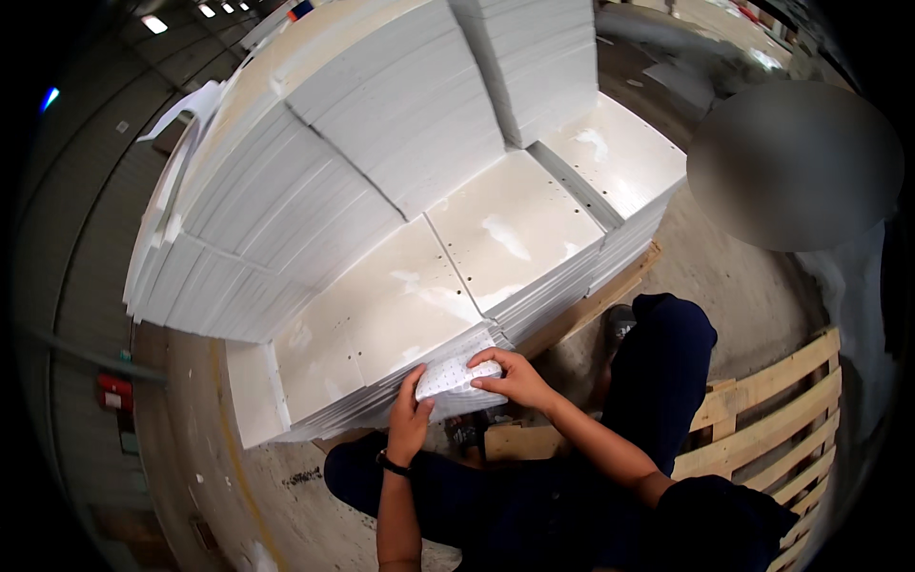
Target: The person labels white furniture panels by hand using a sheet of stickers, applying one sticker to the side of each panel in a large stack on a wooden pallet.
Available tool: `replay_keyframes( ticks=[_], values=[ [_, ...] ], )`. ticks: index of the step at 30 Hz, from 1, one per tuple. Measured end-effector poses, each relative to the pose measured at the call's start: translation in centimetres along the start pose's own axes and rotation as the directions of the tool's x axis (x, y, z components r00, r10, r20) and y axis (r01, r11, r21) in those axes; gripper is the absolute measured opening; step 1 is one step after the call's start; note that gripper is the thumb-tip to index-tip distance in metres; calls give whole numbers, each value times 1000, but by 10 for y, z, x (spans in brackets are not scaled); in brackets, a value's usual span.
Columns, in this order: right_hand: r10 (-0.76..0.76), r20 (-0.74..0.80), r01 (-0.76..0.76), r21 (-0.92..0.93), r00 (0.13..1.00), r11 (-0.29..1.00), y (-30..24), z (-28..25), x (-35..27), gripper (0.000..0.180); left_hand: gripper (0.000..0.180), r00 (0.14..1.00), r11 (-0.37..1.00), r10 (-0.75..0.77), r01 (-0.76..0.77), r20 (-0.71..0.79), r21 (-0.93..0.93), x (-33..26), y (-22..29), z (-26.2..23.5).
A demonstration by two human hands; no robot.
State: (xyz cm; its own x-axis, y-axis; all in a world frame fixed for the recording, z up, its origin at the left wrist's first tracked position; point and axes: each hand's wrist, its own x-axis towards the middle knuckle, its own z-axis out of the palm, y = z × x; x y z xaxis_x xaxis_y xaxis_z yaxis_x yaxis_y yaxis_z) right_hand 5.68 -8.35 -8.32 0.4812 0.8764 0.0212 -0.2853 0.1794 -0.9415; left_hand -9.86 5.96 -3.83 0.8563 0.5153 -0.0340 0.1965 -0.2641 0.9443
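Both my hands hold a white sheet-like bundle (pixel 446 377) with rows of small dark marks on its face. My left hand (pixel 410 418) grips its left edge, fingers closed. From the right, my right hand (pixel 515 377) pinches its upper right part between thumb and fingers. Whether it is one folded sheet or several, I cannot tell. Just beyond it lies the low front stack of flat white boards (pixel 381 310), with small dark holes and pale smears on top. My fingers are close to the front edge of that stack.
Behind the low stack rises a taller stack of white boards (pixel 391 105). A wooden pallet (pixel 762 410) stands at my right. Beyond it is another person, whose sleeve (pixel 843 296) shows. A red box (pixel 114 392) is far left, past the concrete floor (pixel 195 429) with a yellow line.
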Motion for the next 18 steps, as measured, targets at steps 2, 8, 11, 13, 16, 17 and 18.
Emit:
replay_keyframes(
  ticks=[2,8,11,13,16,17,18],
  values=[
    [30,-2,-30,-216,1000,976,-5,1,-2,29,58,997,997,71,-70,-20,24,0,0,3],
    [-19,15,20,-79,1000,997,-1,10,-6,35,38,998,975,63,-56,-25,217,1,24,6],
    [-8,9,9,-59,1000,998,-1,14,-6,35,25,997,985,80,-78,-8,154,-1,19,4],
    [-63,-44,57,-131,997,990,-3,17,-7,31,29,997,988,77,-73,-24,139,-3,19,5],
    [-69,-126,42,-201,990,979,-4,21,-9,25,28,976,970,131,-90,-176,227,-2,26,15],
    [-66,-119,41,-204,991,978,-3,22,-10,25,28,974,971,130,-87,-183,225,-3,24,16],
    [-108,-164,66,-245,981,967,-3,22,-10,22,26,972,981,84,-41,-221,191,-2,23,17]
  ],
)
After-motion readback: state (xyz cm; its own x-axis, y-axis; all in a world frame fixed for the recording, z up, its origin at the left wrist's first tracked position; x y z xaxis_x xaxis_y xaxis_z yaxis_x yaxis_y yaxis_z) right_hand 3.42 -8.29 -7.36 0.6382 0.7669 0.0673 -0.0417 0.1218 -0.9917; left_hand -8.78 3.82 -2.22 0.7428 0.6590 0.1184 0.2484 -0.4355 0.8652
